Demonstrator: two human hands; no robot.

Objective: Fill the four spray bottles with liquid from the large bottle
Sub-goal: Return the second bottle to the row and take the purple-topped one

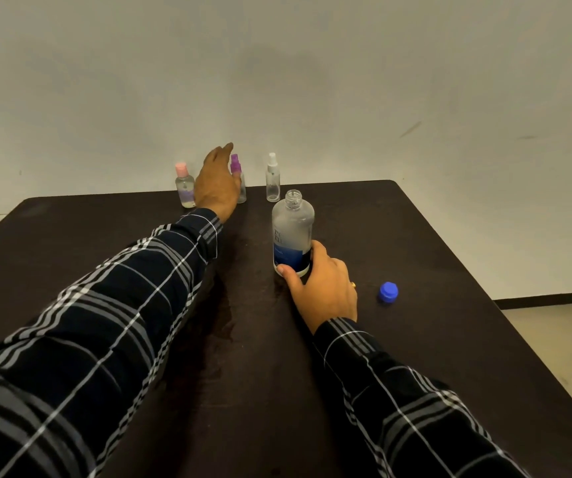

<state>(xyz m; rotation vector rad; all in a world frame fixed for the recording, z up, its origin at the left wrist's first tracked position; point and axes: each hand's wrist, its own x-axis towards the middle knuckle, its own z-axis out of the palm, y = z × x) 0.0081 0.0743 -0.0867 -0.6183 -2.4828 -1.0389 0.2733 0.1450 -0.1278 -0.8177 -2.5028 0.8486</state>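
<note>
The dark table (415, 253) carried the large bottle (293, 232) upright near its middle, neck uncapped. The right hand (322, 284) clasped it low, thumb and fingers curled round the blue label. It was probably clear, thin plastic, fairly light and smooth, so a hold higher on the body would likely steady a pour. The left hand (216, 182) reached to 11 o'clock, against the purple-topped spray bottle (235, 163); whether it gripped was hidden. A pink-capped bottle (184, 188) stood at that hand's 9 o'clock, a white-topped spray bottle (272, 181) at 3; no fourth showed. All looked light and tippy. The blue cap (388, 292) lay at the large bottle's 4 o'clock.
</note>
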